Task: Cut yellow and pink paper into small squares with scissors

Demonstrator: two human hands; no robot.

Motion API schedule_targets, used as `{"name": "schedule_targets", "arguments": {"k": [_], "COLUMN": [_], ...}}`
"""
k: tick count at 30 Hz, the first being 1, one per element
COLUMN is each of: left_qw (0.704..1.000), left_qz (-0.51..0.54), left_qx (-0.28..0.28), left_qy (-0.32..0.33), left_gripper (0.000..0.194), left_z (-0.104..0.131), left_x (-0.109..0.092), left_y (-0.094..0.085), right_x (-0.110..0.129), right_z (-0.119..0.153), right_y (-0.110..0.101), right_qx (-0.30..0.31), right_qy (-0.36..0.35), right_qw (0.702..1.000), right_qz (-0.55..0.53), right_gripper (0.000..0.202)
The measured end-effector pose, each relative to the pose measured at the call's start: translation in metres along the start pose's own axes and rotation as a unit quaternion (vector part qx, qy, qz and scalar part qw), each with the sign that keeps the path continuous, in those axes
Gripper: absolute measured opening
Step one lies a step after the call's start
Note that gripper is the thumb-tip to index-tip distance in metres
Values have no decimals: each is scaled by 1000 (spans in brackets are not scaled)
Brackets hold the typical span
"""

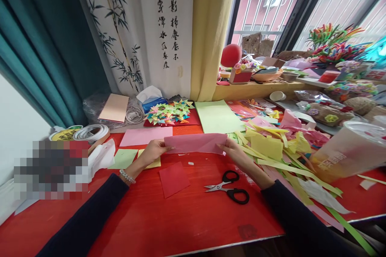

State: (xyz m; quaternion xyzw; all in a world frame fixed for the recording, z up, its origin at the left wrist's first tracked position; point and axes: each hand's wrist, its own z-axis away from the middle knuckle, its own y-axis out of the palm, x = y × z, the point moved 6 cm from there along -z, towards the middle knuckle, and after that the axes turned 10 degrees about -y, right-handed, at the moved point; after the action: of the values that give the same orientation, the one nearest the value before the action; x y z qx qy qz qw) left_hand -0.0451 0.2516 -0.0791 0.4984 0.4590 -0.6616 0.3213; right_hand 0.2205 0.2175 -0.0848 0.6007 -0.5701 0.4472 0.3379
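A pink paper strip (195,143) is stretched level between my two hands, just above the red table (144,213). My left hand (154,152) pinches its left end, and my right hand (230,148) grips the right end. Below the strip lies a square of red paper (174,179). Black-handled scissors (230,187) rest to the right of that square, blades pointing left and slightly apart. Behind my left hand are a pink sheet (146,135), a green paper piece (123,158) and a yellow paper piece (155,162), partly covered by the hand.
Yellow and green paper strips (289,164) are heaped on the right beside a large paper tub (350,152). A light green sheet (218,116) and a pile of folded paper pieces (170,112) lie at the back. Rolled white tape (92,132) sits at the left.
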Motion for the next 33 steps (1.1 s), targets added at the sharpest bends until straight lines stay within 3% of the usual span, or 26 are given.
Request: {"name": "schedule_targets", "arguments": {"k": [5,9,16,21,25,29,33], "left_qw": [999,996,995,997,998,989,918], "left_qz": [10,3,13,36,25,-139,-390], "left_qx": [-38,-77,-38,-24,-35,-17,53], "left_qy": [-16,-45,-88,-68,-53,-53,-53], "left_gripper": [36,28,26,28,32,34,42], "left_z": [5,14,17,20,21,22,32], "left_x": [-10,-24,-22,-27,-33,-34,-24], "left_y": [-7,-10,-1,2,3,1,6], "right_x": [9,18,17,19,19,19,20], "right_z": [-1,1,3,5,7,5,3], "right_y": [-4,-3,-11,-16,-20,-33,-51], "right_qx": [-7,-5,-19,-38,-47,-83,-140], "right_qy": [-20,14,77,116,133,113,89], "right_qw": [1000,999,994,984,984,987,982], "right_qz": [7,-40,-73,-132,-110,-83,-87], "right_gripper": [26,26,27,27,21,17,13]}}
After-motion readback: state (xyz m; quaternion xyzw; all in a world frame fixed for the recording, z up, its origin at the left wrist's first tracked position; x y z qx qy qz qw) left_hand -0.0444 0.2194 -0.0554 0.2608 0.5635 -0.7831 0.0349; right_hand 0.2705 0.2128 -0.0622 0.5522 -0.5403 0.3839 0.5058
